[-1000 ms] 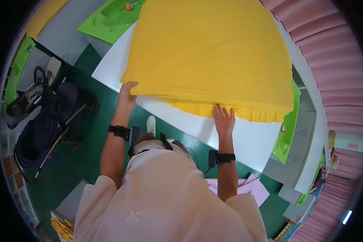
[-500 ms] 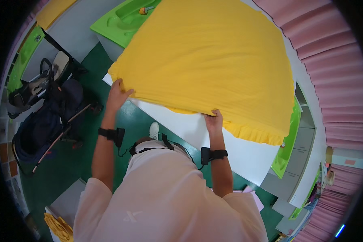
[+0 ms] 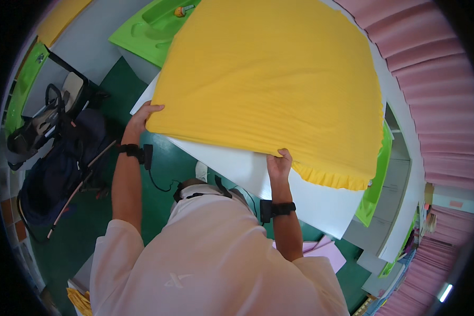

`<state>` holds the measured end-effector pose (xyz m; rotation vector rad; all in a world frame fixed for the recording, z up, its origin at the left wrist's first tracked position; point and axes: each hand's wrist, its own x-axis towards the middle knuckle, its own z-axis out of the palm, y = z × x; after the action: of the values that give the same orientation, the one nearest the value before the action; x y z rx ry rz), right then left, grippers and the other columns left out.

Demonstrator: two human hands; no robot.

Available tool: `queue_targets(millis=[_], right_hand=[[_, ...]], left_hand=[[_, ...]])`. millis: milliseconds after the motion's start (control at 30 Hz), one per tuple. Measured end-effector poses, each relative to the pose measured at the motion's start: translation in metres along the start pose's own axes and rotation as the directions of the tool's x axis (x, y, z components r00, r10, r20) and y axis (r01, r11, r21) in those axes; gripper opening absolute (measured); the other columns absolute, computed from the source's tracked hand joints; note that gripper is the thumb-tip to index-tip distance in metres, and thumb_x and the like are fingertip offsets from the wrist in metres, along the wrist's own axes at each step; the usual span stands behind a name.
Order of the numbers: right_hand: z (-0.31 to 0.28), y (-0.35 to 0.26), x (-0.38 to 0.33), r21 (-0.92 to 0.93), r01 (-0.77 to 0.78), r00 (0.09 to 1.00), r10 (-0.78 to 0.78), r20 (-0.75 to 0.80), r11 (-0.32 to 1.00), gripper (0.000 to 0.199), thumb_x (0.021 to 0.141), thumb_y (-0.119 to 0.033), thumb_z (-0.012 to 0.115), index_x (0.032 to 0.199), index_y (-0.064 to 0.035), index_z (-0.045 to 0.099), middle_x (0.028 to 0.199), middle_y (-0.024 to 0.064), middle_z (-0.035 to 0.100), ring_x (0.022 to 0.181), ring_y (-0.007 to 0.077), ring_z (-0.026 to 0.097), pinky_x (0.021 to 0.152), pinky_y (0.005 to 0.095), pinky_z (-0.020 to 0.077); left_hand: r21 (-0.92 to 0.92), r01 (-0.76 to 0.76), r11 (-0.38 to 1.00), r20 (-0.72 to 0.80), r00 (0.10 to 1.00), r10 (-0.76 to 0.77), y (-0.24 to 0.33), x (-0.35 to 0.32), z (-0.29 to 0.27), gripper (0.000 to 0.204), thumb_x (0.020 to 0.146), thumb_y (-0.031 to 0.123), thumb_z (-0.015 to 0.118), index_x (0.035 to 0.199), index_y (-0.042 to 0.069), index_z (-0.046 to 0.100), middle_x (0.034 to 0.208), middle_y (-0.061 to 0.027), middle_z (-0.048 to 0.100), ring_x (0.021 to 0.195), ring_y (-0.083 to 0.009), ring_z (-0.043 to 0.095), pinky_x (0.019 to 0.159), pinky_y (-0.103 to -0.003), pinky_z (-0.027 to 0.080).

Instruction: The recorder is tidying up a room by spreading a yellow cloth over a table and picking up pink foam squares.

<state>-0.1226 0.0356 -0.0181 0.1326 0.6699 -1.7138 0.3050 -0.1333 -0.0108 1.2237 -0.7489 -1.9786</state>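
A wide yellow cloth (image 3: pixel 268 79) with a ruffled edge is spread over a white tabletop (image 3: pixel 321 205). My left hand (image 3: pixel 141 117) grips the cloth's near left corner, its fingers partly hidden by the fabric. At the middle of the near edge, my right hand (image 3: pixel 279 164) pinches the cloth between thumb and fingers. Between the two hands the edge runs fairly straight and taut. To the right of my right hand the ruffle lies loose on the table.
A dark stroller (image 3: pixel 63 163) stands on the green floor at the left. Green trays (image 3: pixel 142 31) adjoin the table, one with a small orange toy (image 3: pixel 183 10). Pink curtains (image 3: pixel 426 79) hang at the right. Pink sheets (image 3: pixel 326 253) lie behind my right arm; more yellow fabric (image 3: pixel 79 301) sits lower left.
My left hand has moved left and slightly down the corner, drawing the cloth's near edge straighter. My right hand has lowered slightly, and the ruffle between the hands is now tucked out of sight.
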Motion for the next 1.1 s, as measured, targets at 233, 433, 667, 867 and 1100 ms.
queue_targets(millis=[233, 433, 667, 867, 1100], right_hand=[[-0.012, 0.017, 0.011, -0.110, -0.055, 0.998, 0.052, -0.036, 0.992, 0.032, 0.078, 0.001, 0.049, 0.110, -0.0008, 0.052, 0.110, 0.0089, 0.058, 0.104, 0.0257, 0.054, 0.092, 0.0376, 0.0450], [-0.025, 0.001, -0.005, -0.378, -0.181, 0.981, 0.138, -0.138, 0.908, 0.027, 0.088, -0.012, 0.047, 0.112, 0.0014, 0.049, 0.119, 0.0142, 0.052, 0.111, 0.0293, 0.049, 0.102, 0.0428, 0.0384], [-0.070, -0.067, -0.045, -0.316, 0.173, 0.835, -0.309, -0.456, 0.933, 0.036, 0.090, -0.028, 0.050, 0.110, 0.0010, 0.042, 0.119, 0.0148, 0.048, 0.113, 0.0320, 0.047, 0.099, 0.0455, 0.0400], [-0.056, -0.105, 0.001, -0.118, 0.093, 0.953, -0.122, -0.276, 0.989, 0.048, 0.091, -0.027, 0.054, 0.129, 0.0001, 0.040, 0.132, 0.0137, 0.044, 0.123, 0.0281, 0.042, 0.104, 0.0414, 0.0360], [-0.047, -0.100, 0.015, -0.207, 0.160, 0.967, -0.196, -0.165, 0.965, 0.042, 0.087, -0.013, 0.058, 0.126, -0.0038, 0.044, 0.126, 0.0117, 0.050, 0.119, 0.0262, 0.046, 0.102, 0.0414, 0.0385]], left_hand=[[0.964, -0.178, 0.195, -0.004, 0.730, 0.684, -0.011, 0.006, 0.011, 0.047, 0.079, 0.012, 0.067, 0.120, 0.000, 0.046, 0.109, -0.0161, 0.056, 0.103, -0.0337, 0.056, 0.090, -0.038, 0.046], [0.996, -0.084, 0.002, 0.049, 0.604, 0.795, 0.004, -0.044, 0.084, 0.039, 0.080, 0.012, 0.065, 0.114, 0.002, 0.050, 0.100, -0.0191, 0.055, 0.094, -0.0350, 0.057, 0.081, -0.040, 0.047], [0.346, 0.061, 0.936, 0.157, 0.980, -0.122, -0.064, -0.066, 0.128, 0.022, 0.089, 0.021, 0.058, 0.100, 0.002, 0.060, 0.097, -0.0094, 0.065, 0.084, -0.0185, 0.063, 0.078, -0.030, 0.049], [-0.218, 0.252, 0.943, 0.085, 0.967, -0.239, -0.099, -0.038, 0.138, 0.034, 0.088, 0.027, 0.061, 0.110, 0.002, 0.055, 0.103, -0.0092, 0.061, 0.092, -0.0180, 0.061, 0.084, -0.027, 0.049], [-0.399, -0.029, 0.917, -0.141, 0.990, -0.030, -0.114, -0.023, 0.150, 0.028, 0.088, 0.022, 0.062, 0.110, 0.006, 0.054, 0.103, -0.0066, 0.060, 0.096, -0.0175, 0.058, 0.087, -0.028, 0.049]])
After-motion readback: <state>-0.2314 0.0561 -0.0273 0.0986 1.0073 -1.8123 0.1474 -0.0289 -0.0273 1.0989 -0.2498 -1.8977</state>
